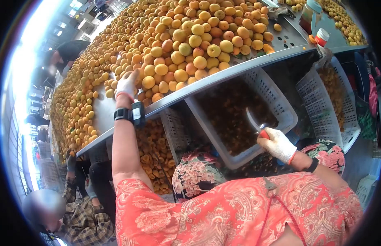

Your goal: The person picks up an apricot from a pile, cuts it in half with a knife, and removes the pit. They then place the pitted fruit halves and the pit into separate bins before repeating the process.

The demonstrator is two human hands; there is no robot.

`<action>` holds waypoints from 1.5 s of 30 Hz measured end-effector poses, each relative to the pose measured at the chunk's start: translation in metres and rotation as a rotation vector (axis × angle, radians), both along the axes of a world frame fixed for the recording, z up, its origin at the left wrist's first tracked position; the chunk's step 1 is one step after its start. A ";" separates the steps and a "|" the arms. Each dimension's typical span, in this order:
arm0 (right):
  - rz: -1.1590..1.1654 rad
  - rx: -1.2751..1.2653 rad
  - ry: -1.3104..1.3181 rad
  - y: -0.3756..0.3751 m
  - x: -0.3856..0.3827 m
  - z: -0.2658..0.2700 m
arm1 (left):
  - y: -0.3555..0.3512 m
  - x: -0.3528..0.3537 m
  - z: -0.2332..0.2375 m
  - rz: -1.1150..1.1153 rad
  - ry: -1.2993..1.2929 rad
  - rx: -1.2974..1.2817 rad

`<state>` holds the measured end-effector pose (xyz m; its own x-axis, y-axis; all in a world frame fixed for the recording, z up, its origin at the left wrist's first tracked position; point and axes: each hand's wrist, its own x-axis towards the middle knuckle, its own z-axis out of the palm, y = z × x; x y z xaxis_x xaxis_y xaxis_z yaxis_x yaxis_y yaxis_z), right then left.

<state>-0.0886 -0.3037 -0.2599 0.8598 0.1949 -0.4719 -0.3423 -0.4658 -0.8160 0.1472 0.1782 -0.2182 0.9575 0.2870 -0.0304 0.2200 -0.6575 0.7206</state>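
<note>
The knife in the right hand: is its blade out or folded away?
Out: the curved blade extends visibly beyond the red handle, which the gloved right hand grips.

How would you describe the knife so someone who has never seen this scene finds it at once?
Find the metal table heaped with fruit, then the pale crate below it. Over that crate, the gloved right hand grips the knife. Its curved, shiny blade and red handle set it apart from the dark contents beneath.
</note>
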 end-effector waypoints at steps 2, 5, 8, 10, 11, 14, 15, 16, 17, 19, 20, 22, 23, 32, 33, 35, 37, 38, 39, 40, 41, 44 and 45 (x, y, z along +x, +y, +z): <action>0.036 -0.016 -0.002 0.003 -0.001 0.002 | -0.024 0.000 0.014 -0.007 -0.035 0.193; 0.052 -0.012 -0.035 0.005 -0.005 0.000 | -0.099 -0.010 0.045 0.101 -0.165 0.321; 0.083 -0.014 -0.057 0.007 -0.003 0.003 | -0.150 -0.010 0.061 0.073 -0.187 0.546; 0.085 -0.013 -0.073 0.005 -0.003 0.004 | -0.170 -0.006 0.056 0.020 -0.179 0.573; 0.093 -0.017 -0.088 0.004 -0.003 0.003 | -0.165 0.003 0.042 -0.047 -0.167 0.471; 0.092 -0.009 -0.089 0.002 -0.007 0.011 | -0.162 0.002 0.037 -0.105 -0.034 0.512; 0.095 0.003 -0.136 0.001 -0.009 0.010 | -0.160 -0.004 0.035 -0.106 -0.036 0.514; 0.098 0.012 -0.183 0.000 -0.011 0.009 | -0.158 -0.012 0.031 -0.109 -0.030 0.623; 0.095 0.009 -0.197 0.000 -0.012 0.010 | -0.157 -0.018 0.026 -0.116 -0.023 0.729; 0.144 0.005 -0.296 -0.002 -0.012 0.007 | -0.150 -0.032 0.027 -0.179 -0.155 0.621; 0.166 -0.010 -0.358 -0.005 -0.012 0.005 | -0.150 -0.036 0.029 -0.129 -0.196 0.520; 0.146 -0.018 -0.355 -0.007 -0.016 0.007 | -0.131 -0.038 0.023 -0.092 -0.378 0.393; 0.147 -0.017 -0.343 -0.008 -0.016 0.007 | -0.118 -0.038 0.018 -0.104 -0.452 0.405; 0.097 0.041 -0.315 -0.010 -0.017 0.008 | -0.068 -0.069 -0.001 -0.026 -0.275 0.184; 0.099 0.018 -0.322 -0.010 -0.016 0.010 | -0.056 -0.070 -0.008 0.006 -0.312 0.316; 0.106 0.014 -0.323 -0.011 -0.013 0.010 | -0.035 -0.082 -0.007 0.129 -0.374 0.418; 0.096 0.008 -0.286 -0.008 -0.013 0.012 | -0.015 -0.100 0.002 0.302 -0.319 0.458; 0.100 0.008 -0.280 -0.006 -0.013 0.013 | 0.010 -0.104 -0.003 0.356 -0.238 0.518; 0.104 0.009 -0.252 -0.005 -0.013 0.012 | 0.027 -0.110 -0.007 0.354 -0.197 0.570; 0.108 0.007 -0.226 -0.004 -0.013 0.010 | 0.040 -0.113 -0.014 0.351 -0.157 0.618; 0.124 0.008 -0.229 -0.004 -0.012 0.006 | 0.047 -0.110 -0.022 0.350 -0.150 0.615; 0.124 -0.011 -0.173 0.002 -0.008 0.001 | 0.059 -0.100 -0.034 0.110 -0.214 0.715; 0.113 0.005 -0.142 0.004 -0.007 0.000 | 0.050 -0.091 -0.024 0.057 0.004 0.571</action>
<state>-0.0957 -0.2993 -0.2600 0.8901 0.2962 -0.3464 -0.1694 -0.4905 -0.8548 0.0566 0.2287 -0.2426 0.9402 0.3100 0.1411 0.2684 -0.9293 0.2536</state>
